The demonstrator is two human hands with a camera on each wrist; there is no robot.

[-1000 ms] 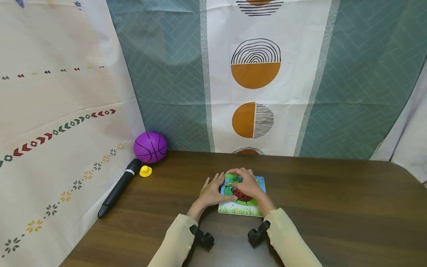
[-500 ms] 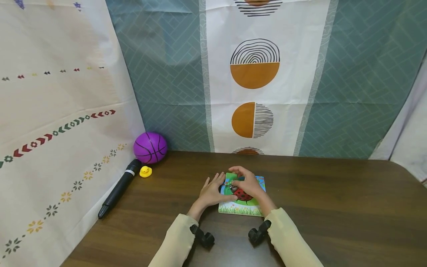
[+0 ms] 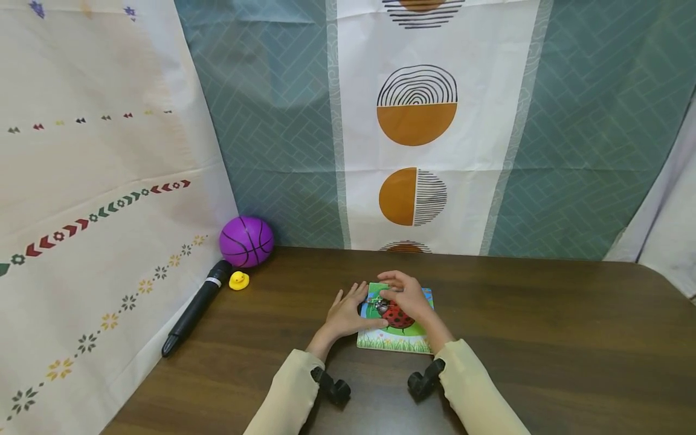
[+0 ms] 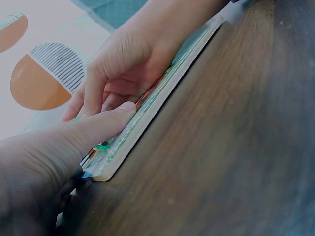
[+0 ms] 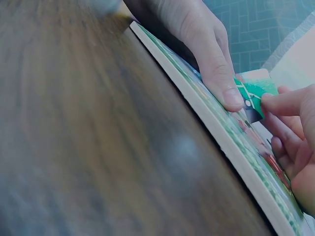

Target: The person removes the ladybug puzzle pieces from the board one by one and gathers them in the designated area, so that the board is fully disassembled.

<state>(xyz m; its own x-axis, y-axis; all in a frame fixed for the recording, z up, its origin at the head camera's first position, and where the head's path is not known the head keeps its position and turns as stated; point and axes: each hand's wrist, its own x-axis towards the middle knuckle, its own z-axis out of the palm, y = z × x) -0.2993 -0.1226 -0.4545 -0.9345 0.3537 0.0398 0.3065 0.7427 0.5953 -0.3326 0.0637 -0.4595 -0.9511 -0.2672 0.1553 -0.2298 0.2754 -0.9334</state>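
Note:
A jigsaw puzzle board (image 3: 394,345) with a ladybug picture (image 3: 399,316) lies flat on the wooden table. My left hand (image 3: 344,317) lies along its left side, fingers straight, with the thumb resting on the picture near the ladybug's head. Over the upper part of the board, my right hand (image 3: 411,299) pinches a green puzzle piece (image 5: 258,88). In the right wrist view the piece is tilted up from the board, close to the left thumb (image 5: 231,98). The right hand covers the upper middle of the picture in the head view.
At the table's left edge lie a purple ball (image 3: 246,241), a small yellow rubber duck (image 3: 238,280) and a black stick-like object (image 3: 196,309) with a white band. Patterned cloths hang behind the table (image 3: 544,338) and along its left side.
The right hand's fingers have shifted slightly to the right over the top of the board. My left hand and the board stay in place; the head view moves a little.

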